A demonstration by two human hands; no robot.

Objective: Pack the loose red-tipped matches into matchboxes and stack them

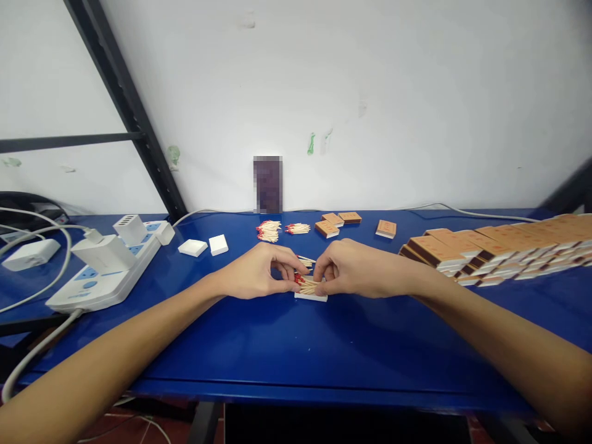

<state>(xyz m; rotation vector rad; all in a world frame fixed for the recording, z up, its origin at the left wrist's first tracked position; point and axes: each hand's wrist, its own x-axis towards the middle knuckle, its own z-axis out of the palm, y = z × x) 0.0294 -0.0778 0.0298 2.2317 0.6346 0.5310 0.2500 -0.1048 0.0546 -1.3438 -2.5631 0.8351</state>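
A small white matchbox tray (pixel 311 297) lies on the blue table in front of me, holding a bundle of red-headed matches (pixel 307 285). My left hand (pixel 259 271) is closed at the red-head end, thumb and fingers pressed on the matches. At the plain-stick end, my right hand (pixel 349 269) is also closed, its thumb at the tray's right side. Just behind the tray are more loose matches (pixel 305 262), partly hidden by my hands. Two piles of matches (pixel 268 231) (pixel 298 229) lie farther back.
Several brown matchboxes (pixel 327 229) lie behind my right hand, and a long stack of matchboxes (pixel 490 246) fills the right side. Two white trays (pixel 193 248) (pixel 218 245) lie back left. A power strip (pixel 111 265) with chargers and cables is at left. A pixelated dark rectangle (pixel 268 185) stands against the wall.
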